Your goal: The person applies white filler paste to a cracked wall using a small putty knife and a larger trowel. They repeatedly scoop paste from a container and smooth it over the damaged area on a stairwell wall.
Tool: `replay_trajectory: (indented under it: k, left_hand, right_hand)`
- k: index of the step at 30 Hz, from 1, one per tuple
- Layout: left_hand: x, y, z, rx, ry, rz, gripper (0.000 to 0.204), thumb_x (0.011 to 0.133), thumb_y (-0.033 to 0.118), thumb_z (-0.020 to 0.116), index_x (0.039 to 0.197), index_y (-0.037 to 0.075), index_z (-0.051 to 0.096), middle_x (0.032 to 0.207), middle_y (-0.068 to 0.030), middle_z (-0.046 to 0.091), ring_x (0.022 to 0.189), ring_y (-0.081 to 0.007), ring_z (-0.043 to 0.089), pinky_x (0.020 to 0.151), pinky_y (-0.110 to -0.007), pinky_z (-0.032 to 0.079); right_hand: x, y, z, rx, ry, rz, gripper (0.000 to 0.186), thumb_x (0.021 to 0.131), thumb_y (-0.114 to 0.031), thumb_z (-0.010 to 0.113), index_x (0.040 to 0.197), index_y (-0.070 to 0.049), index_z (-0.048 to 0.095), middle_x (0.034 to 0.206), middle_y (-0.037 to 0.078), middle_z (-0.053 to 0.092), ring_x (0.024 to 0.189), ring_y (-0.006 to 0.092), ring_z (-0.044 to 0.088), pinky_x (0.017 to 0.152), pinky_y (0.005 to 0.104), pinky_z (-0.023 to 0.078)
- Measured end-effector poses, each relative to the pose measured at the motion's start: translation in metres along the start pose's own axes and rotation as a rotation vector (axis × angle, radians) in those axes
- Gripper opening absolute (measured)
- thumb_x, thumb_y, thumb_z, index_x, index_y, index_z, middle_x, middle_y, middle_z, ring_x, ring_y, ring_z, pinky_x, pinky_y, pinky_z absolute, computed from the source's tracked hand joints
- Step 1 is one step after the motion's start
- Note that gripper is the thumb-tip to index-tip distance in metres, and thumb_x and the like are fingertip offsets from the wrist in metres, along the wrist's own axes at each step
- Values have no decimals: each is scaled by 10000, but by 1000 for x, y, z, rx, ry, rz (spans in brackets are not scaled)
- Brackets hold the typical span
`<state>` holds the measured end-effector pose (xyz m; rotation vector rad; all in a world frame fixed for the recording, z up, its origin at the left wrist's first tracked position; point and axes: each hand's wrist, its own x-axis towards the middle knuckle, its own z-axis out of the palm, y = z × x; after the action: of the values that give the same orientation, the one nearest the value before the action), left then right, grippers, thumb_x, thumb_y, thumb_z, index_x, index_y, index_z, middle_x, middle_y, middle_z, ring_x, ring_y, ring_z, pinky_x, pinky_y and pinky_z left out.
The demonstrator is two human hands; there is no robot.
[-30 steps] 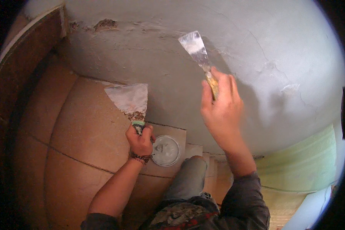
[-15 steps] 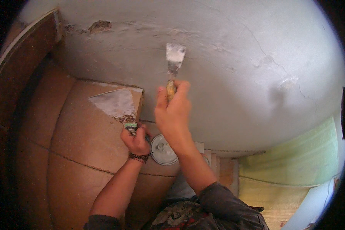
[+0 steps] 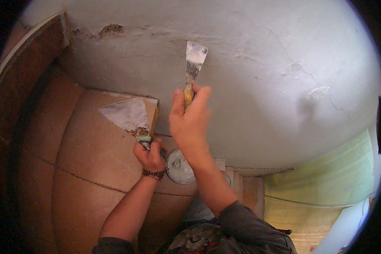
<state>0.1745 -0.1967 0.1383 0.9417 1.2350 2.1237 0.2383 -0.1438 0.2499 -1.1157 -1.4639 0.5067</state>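
Yellow-handled scraper [image 3: 192,71] clasped, my right hand [image 3: 190,122] has swung left (blade [image 3: 196,51] maybe touching the wall [image 3: 258,101]); my left hand [image 3: 150,156] grips a broad scraper [image 3: 130,114].

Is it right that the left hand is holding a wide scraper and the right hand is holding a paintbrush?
Not quite: the right hand has a different tool. The head view shows it holding a narrow scraper with a flat metal blade. The left hand does hold the wide scraper.
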Motion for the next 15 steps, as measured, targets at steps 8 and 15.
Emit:
replay_trajectory:
  k: [8,15]
  left_hand:
    - [1,-4,1,27,-2,82,114,783,107,499,815,-1,516,601,-53,535,469,-146,514,442,-276,414]
    - [2,-2,4,-123,14,8,66,782,30,510,731,-11,499,571,-50,517,423,-135,489,403,-276,414]
  right_hand:
    - [1,17,13,-140,6,-24,265,890,-170,567,1028,-1,416,759,225,576,668,392,584,582,450,444]
    - [12,12,-15,-78,30,-110,288,889,-162,561,1070,-2,403,781,239,585,698,460,590,575,484,443]
